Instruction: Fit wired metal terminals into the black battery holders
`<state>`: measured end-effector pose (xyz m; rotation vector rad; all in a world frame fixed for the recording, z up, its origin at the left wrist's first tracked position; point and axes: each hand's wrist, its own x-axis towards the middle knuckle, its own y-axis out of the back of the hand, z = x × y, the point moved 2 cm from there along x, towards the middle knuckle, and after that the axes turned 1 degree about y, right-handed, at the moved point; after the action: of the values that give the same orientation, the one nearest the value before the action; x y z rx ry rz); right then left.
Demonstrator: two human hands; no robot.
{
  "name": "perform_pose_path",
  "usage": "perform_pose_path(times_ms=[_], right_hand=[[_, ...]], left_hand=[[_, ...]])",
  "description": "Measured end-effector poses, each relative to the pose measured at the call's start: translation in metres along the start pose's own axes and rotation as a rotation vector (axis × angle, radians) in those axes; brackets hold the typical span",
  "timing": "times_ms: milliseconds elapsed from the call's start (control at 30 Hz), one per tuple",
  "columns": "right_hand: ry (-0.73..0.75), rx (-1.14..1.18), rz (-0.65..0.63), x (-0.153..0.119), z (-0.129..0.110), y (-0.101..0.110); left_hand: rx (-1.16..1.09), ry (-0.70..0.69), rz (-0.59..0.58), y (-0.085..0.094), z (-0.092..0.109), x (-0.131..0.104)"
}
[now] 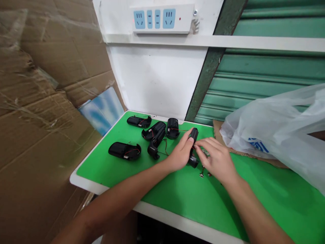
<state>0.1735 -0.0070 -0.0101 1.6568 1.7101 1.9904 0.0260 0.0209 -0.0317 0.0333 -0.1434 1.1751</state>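
Note:
My left hand [180,153] is closed around a black plastic casing [194,133], holding it tilted above the green mat. Thumb and forefinger of my right hand [217,155] are pinched together against the casing's right side, close to a bit of red wire; whatever lies between those fingertips is too small to make out. Another black casing part [193,162] shows just under my hands. Small metal-ended parts [201,174] lie on the mat beneath my right hand, partly hidden by it.
Several black casings with thin red wires, such as one casing [125,150], lie left of my hands on the green mat [162,189]. A plastic bag [276,122] rests on cardboard at right. Cardboard [45,118] walls the left side. A power strip [162,19] hangs above.

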Motion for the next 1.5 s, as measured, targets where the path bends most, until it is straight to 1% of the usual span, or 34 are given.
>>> perform_pose_path(times_ms=[67, 133, 267, 400, 500, 600, 633, 667, 700, 800, 867, 1000, 1133, 1267, 1500], right_hand=[[0.004, -0.005, -0.006, 0.0, 0.0, -0.001], [-0.005, 0.012, 0.006, 0.001, 0.001, -0.002], [-0.032, 0.08, 0.047, 0.002, 0.002, -0.004], [-0.071, 0.15, 0.086, 0.003, 0.001, -0.001], [-0.21, 0.284, 0.129, 0.005, 0.004, 0.004], [-0.412, 0.429, 0.26, 0.004, 0.012, 0.01], [-0.461, 0.485, 0.277, 0.003, 0.014, 0.011], [-0.499, 0.553, 0.253, 0.003, 0.015, 0.011], [-0.521, 0.63, 0.192, 0.002, 0.016, 0.01], [-0.522, 0.809, -0.031, 0.001, 0.013, 0.007], [-0.521, 0.861, -0.086, 0.0, 0.011, 0.008], [-0.552, 0.973, -0.136, 0.0, 0.01, 0.009], [-0.579, 1.03, -0.159, 0.0, 0.011, 0.01], [-0.573, 1.043, -0.172, 0.0, 0.01, 0.01], [-0.577, 1.085, -0.195, -0.002, 0.009, 0.005]], left_hand=[[0.045, -0.035, 0.004, 0.0, -0.001, 0.0], [0.06, -0.042, -0.002, 0.0, -0.001, 0.0], [-0.004, -0.013, -0.021, 0.0, 0.001, -0.001], [-0.072, 0.047, 0.012, 0.001, 0.006, -0.001], [-0.13, 0.111, 0.013, 0.005, 0.012, -0.001], [-0.216, 0.177, -0.051, 0.008, 0.015, 0.0], [-0.236, 0.187, -0.07, 0.009, 0.016, 0.0], [-0.239, 0.183, -0.083, 0.01, 0.016, -0.001], [-0.22, 0.166, -0.09, 0.011, 0.017, -0.001], [-0.093, 0.102, -0.122, 0.012, 0.019, -0.002], [-0.057, 0.104, -0.179, 0.013, 0.019, -0.003], [-0.122, 0.151, -0.318, 0.015, 0.02, -0.003], [-0.068, 0.067, -0.415, 0.016, 0.023, -0.003], [-0.025, 0.027, -0.467, 0.018, 0.024, -0.004], [0.035, -0.008, -0.514, 0.021, 0.021, -0.003]])
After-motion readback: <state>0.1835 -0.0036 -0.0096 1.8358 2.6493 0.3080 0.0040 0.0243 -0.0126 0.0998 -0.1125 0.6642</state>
